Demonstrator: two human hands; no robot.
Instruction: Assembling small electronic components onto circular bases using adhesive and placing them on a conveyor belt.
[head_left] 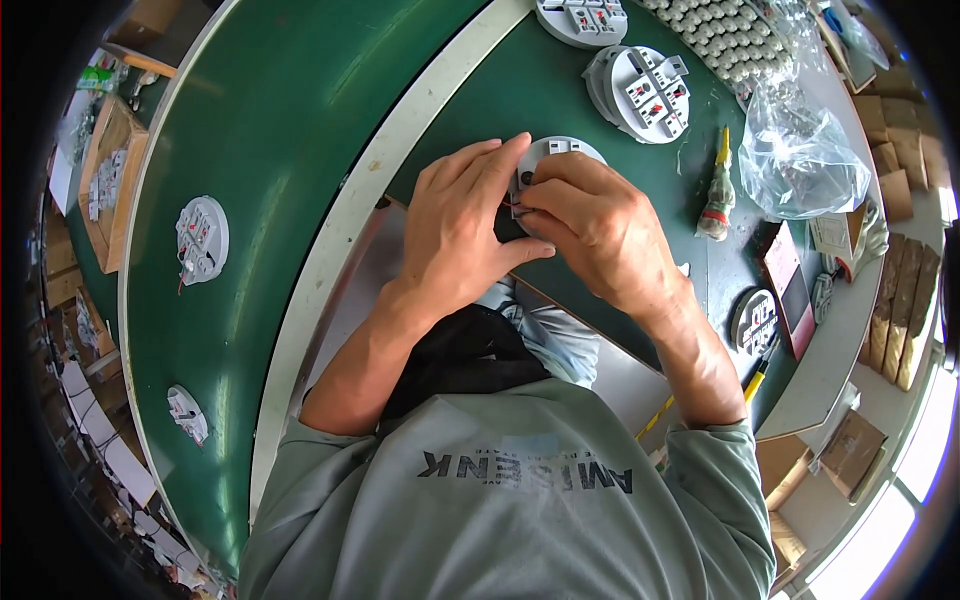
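Note:
A round light-grey plastic base lies on the green bench in front of me, partly covered by both hands. My left hand rests along its left side, fingers stretched out and thumb apart. My right hand is over the base, thumb and fingertips pinched together at its left part. A short bit of thin red wire shows between the two hands, close to the pinched fingertips. Exactly what the right fingertips grip is hidden.
More grey bases, one stack with red wires, stand at the far side. A yellow-tipped screwdriver, a clear plastic bag, white parts in rows and a dark slotted disc lie right. A green conveyor belt carries bases on the left.

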